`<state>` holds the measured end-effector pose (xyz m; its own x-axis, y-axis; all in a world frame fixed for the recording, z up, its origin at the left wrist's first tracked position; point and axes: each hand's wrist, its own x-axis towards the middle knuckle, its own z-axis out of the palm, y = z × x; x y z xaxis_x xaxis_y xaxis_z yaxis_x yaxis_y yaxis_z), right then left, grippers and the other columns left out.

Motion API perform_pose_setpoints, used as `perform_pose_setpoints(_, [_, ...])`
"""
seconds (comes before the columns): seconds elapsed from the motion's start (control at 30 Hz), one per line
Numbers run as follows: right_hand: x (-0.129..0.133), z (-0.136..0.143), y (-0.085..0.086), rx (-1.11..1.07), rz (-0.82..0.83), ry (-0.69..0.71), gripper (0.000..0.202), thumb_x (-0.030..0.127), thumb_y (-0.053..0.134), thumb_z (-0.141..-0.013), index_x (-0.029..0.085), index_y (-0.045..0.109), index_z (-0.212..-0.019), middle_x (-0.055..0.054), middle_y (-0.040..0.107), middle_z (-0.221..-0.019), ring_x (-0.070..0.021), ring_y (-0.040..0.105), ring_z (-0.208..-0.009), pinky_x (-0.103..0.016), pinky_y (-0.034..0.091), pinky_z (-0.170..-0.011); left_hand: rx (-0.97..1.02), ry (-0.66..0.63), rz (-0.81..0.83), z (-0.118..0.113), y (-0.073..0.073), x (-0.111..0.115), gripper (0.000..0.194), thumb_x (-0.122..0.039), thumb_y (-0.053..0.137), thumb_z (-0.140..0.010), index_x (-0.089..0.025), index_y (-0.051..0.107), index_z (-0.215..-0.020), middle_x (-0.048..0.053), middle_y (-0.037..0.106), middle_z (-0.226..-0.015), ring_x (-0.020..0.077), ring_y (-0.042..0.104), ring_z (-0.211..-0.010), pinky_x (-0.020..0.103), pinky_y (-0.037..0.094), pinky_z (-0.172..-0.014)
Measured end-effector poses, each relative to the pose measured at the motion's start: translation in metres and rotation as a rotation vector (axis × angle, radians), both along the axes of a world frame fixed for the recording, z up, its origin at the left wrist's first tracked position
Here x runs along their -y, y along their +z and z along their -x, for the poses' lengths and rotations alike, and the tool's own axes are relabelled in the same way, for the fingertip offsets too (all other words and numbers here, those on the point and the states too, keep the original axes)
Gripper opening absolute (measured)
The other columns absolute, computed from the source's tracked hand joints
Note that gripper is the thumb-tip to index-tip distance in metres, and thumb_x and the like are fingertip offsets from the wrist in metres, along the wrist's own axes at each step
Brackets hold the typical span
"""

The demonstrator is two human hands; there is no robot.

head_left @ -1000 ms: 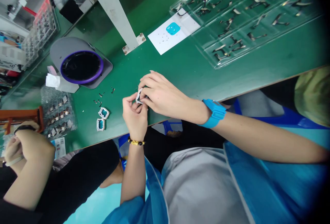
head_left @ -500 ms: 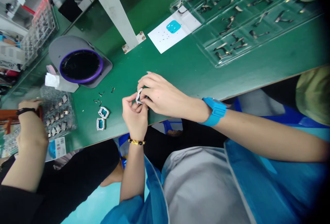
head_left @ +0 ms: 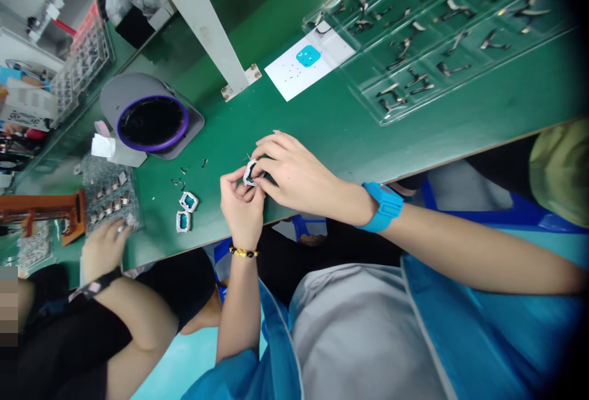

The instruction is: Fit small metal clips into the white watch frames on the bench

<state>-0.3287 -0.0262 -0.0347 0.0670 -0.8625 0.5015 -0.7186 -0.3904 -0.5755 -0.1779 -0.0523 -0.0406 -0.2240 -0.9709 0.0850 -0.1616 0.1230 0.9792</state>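
A purple-ringed grey device (head_left: 153, 119) stands near a white post (head_left: 200, 23).

camera: head-worn | faces: forward, down | near: left hand (head_left: 242, 213), right hand (head_left: 301, 173) | beyond: green bench (head_left: 331, 130)

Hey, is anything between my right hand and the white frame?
Nothing visible: the fingers of your right hand reach right to the frame, which your left hand grips from below.

Left fingers (head_left: 236, 175) and right fingers (head_left: 269, 150) hold a small white frame (head_left: 249, 173).
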Motion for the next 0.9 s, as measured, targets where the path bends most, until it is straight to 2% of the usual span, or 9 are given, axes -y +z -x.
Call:
perform_pose_setpoints(0.23, [0.003, -0.001, -0.002, 0.089, -0.025, 0.022, 0.018, 0.015, 0.058, -0.095, 0.016, 0.074, -0.088, -0.013, 0.065, -0.112, -0.029, 0.054, -0.118, -0.052, 0.046, -0.108, 0.021, 0.005, -0.004, -0.001, 0.0, -0.002, 0.036, -0.018, 0.077, -0.081, -0.019, 0.055, -0.109, 0.011, 0.072, -0.119, 0.0216, 0.075, -0.111, 0.029, 0.062, -0.091])
perform_pose_setpoints(0.43, [0.005, -0.001, -0.007, 0.131, -0.002, 0.072, 0.016, 0.013, 0.059, -0.094, 0.016, 0.073, -0.086, -0.012, 0.064, -0.111, -0.0283, 0.053, -0.117, -0.05, 0.047, -0.105, 0.027, -0.001, 0.027, -0.005, -0.006, -0.002, 0.035, -0.019, 0.076, -0.081, -0.019, 0.056, -0.11, 0.011, 0.073, -0.119, 0.0214, 0.076, -0.106, 0.03, 0.063, -0.089])
perform_pose_setpoints(0.67, [0.002, -0.003, -0.004, 0.09, -0.015, 0.045, 0.015, 0.013, 0.06, -0.095, 0.014, 0.073, -0.088, -0.012, 0.064, -0.111, -0.0272, 0.054, -0.115, -0.049, 0.047, -0.106, 0.047, 0.01, 0.035, -0.005, -0.005, -0.003, 0.034, -0.021, 0.076, -0.082, -0.019, 0.057, -0.109, 0.011, 0.073, -0.117, 0.0187, 0.077, -0.1, 0.026, 0.062, -0.084])
perform_pose_setpoints(0.77, [-0.003, -0.003, 0.0, 0.035, -0.01, 0.028, 0.017, 0.017, 0.057, -0.099, 0.015, 0.074, -0.097, -0.013, 0.066, -0.114, -0.0277, 0.056, -0.115, -0.05, 0.049, -0.105, 0.002, 0.007, -0.005, -0.005, -0.005, 0.0, 0.038, -0.025, 0.079, -0.079, -0.018, 0.057, -0.11, 0.013, 0.072, -0.12, 0.0195, 0.077, -0.1, 0.027, 0.062, -0.084])
perform_pose_setpoints(0.9, [-0.016, -0.001, 0.005, -0.028, 0.047, 0.005, 0.031, 0.015, 0.053, -0.099, 0.014, 0.066, -0.127, -0.017, 0.062, -0.132, -0.0296, 0.054, -0.127, -0.052, 0.048, -0.11, -0.114, 0.047, -0.087, -0.007, 0.0, 0.005, 0.047, -0.027, 0.086, -0.07, -0.015, 0.06, -0.108, 0.016, 0.072, -0.121, 0.0201, 0.077, -0.095, 0.029, 0.062, -0.083])
